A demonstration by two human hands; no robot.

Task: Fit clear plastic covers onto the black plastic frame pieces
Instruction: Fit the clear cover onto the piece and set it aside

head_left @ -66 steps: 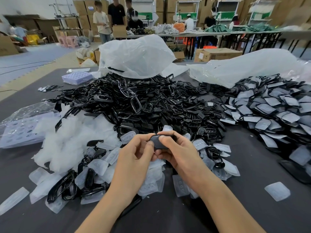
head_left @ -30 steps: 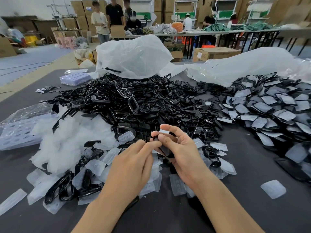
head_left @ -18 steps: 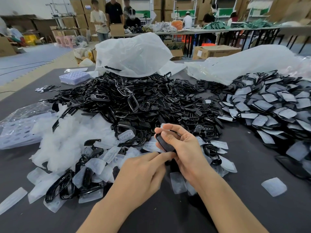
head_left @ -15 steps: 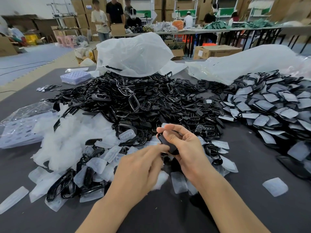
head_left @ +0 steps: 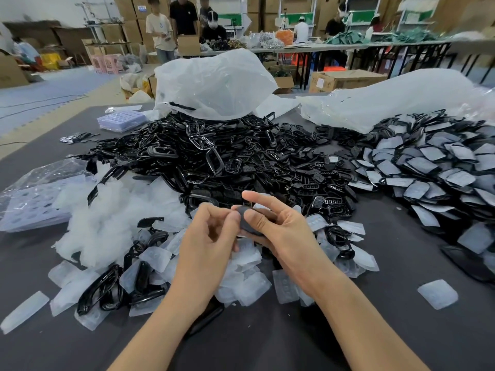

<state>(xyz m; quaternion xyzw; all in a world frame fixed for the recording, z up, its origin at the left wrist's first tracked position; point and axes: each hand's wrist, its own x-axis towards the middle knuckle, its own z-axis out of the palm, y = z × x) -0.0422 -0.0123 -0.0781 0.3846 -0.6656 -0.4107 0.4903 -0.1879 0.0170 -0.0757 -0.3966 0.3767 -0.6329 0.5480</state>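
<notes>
Both hands meet above the near edge of the parts heap. My right hand [head_left: 281, 231] holds a black frame piece [head_left: 247, 219], thumb on its face, index finger raised straight above it. My left hand [head_left: 211, 236] pinches the same piece at its left edge with thumb and curled fingers. Whether a clear cover sits on the piece cannot be told. Loose clear plastic covers [head_left: 241, 277] lie under the hands. A large pile of black frames [head_left: 214, 162] rises behind them.
A heap of covered pieces [head_left: 434, 172] fills the right side. White plastic bags [head_left: 214, 84] lie at the back. Clear film and trays [head_left: 34, 199] sit at left, a tray stack [head_left: 122, 121] at far left. One single cover [head_left: 438, 293] lies at right. People work at tables behind.
My left hand dropped to the cover pile, then rose back to the black piece. My right hand kept the piece and turned it; its index finger is now lifted.
</notes>
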